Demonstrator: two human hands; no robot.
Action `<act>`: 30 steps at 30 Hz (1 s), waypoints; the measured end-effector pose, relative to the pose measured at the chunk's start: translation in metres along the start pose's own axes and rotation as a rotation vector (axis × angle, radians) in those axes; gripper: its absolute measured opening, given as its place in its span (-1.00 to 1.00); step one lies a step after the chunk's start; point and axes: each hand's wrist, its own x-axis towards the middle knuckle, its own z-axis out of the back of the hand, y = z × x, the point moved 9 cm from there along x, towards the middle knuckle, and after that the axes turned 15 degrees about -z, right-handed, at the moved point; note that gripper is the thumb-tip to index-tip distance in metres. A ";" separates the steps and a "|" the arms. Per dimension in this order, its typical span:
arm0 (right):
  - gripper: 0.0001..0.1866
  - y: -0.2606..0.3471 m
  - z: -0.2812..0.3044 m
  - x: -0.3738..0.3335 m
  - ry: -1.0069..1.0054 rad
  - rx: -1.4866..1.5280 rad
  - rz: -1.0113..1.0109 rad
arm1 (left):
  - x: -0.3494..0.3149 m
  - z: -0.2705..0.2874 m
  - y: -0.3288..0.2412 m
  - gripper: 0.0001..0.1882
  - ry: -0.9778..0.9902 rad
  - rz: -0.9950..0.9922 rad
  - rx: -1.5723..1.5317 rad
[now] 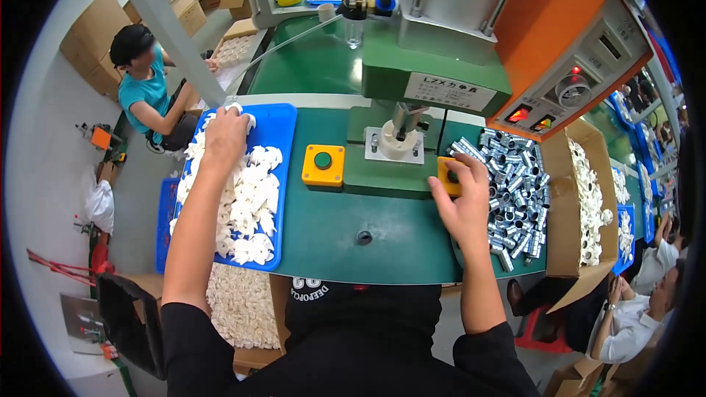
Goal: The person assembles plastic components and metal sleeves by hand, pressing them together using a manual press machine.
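Observation:
My left hand (226,136) is over the far end of a blue tray (288,169). Its fingers are bent together around a white plastic part (234,107), which shows at the fingertips. More white plastic parts (250,202) lie heaped in that tray. My right hand (467,195) has thumb and fingers apart around a yellow button box (446,176) and holds nothing; whether a finger touches its button is hidden. Between the hands stands a green press (434,73). A round white piece (398,144) sits in its fixture, directly under the ram.
A second yellow box (323,166) carries a green button. Shiny metal sleeves (515,191) lie piled at right, beside a cardboard box (562,206) of white parts. An orange control box (566,37) overhangs them. A small dark piece (364,237) lies in front. Other people sit at both sides.

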 end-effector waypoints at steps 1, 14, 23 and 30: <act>-0.58 0.003 -0.004 0.001 0.021 0.003 0.004 | 0.002 -0.001 -0.002 -0.80 -0.007 -0.012 -0.005; -0.51 0.043 -0.057 0.072 0.307 0.545 -0.356 | 0.007 0.065 -0.046 -0.82 -0.253 -0.020 -0.366; -0.54 -0.011 0.031 0.051 -0.129 0.071 -0.099 | 0.050 0.110 -0.161 -0.70 -0.291 -0.159 -0.940; 0.01 -0.171 0.242 0.057 -0.654 -0.699 -0.573 | 0.078 0.125 -0.212 -0.71 -0.468 -0.424 -0.715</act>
